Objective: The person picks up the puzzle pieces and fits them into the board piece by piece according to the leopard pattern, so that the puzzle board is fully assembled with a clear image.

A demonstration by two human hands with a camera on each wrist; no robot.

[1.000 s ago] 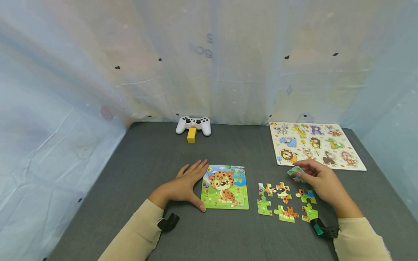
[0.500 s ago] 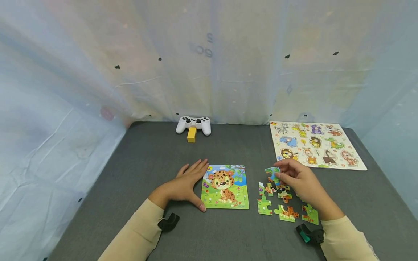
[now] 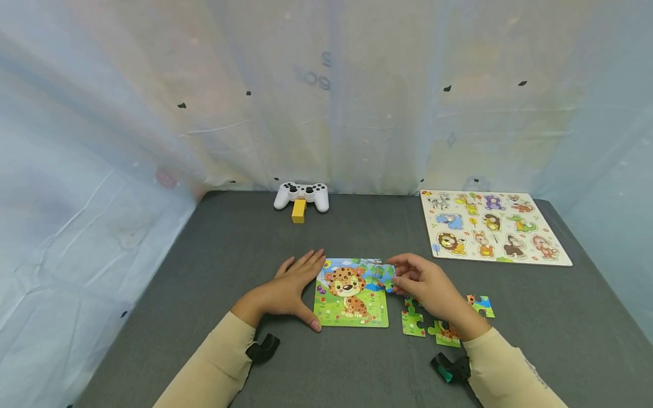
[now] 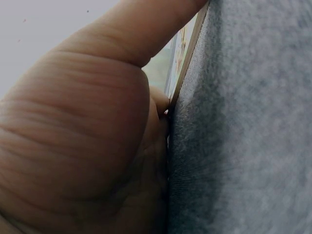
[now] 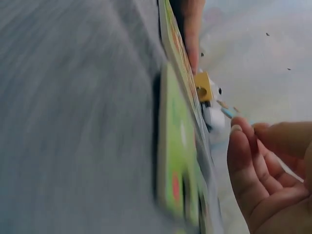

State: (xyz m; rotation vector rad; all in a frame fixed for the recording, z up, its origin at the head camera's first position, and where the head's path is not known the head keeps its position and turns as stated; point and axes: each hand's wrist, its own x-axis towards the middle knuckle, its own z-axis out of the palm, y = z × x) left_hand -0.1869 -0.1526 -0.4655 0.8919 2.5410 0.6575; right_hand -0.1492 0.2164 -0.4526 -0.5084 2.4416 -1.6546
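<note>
A square leopard puzzle board [image 3: 331, 318] lies on the dark table. My left hand [image 3: 285, 292] rests flat beside it, fingers spread, fingertips and thumb touching its left edge. My right hand [image 3: 425, 283] pinches a blue-and-green jigsaw piece [image 3: 388, 274] between thumb and fingers, over the board's upper right edge. Whether the piece touches the board is unclear. Loose jigsaw pieces [image 3: 412, 324] lie under and around the right forearm, partly hidden by it. In the right wrist view a green jigsaw piece [image 5: 178, 141] is close and blurred.
A white animal puzzle board [image 3: 492, 229] lies at the back right. At the back stand a white game controller [image 3: 302, 194] and a yellow block [image 3: 298, 212] in front of it. A pale plastic curtain [image 3: 367, 113] hangs behind the table [image 3: 245, 221].
My right hand has carried the jigsaw piece leftward from beside the white animal board, past the loose pieces, to the leopard board's right edge. The left hand has stayed in place.
</note>
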